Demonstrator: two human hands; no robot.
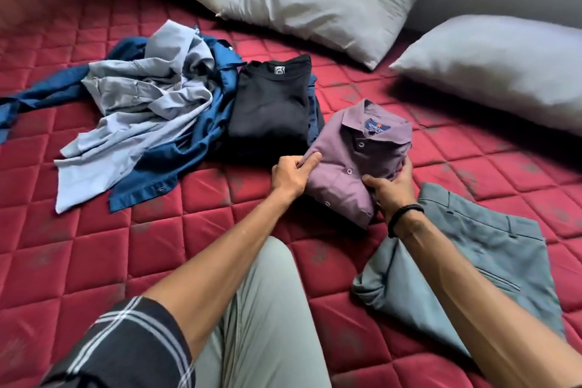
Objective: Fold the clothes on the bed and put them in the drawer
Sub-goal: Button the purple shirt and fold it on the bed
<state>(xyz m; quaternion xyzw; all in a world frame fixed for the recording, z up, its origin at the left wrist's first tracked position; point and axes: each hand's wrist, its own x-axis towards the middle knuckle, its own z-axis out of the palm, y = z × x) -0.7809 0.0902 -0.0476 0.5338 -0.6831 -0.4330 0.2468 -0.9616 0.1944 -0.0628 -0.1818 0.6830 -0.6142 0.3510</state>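
The purple shirt (356, 161) sits just right of the frame's centre on the red bed (157, 246), folded into a tidy block with its collar up and buttons showing. I have it by both sides. My left hand (291, 175) pinches its left edge, thumb laid on top and the other fingers curled beneath. My right hand (390, 186) clasps the lower right corner, thumb across the front and fingers wrapped round the side, so both grips are narrow and full of cloth.

As I judge it, this shirt is folded and I am either squaring it up or about to lift it. Touching its upper left corner, the black tee (271, 107) lies folded too, with something dark blue tucked under its right edge. At lower right the grey trousers (472, 261) look folded over but loosely, partly under my right forearm.

Left of the tee is what remains: a light grey shirt (138, 110) crumpled on top of a blue shirt (189, 148), both unfolded, spreading to the left edge of the frame. No drawer is in view, so I reckon nothing has been put away yet.

Two pillows (315, 3) lie along the top and upper right.
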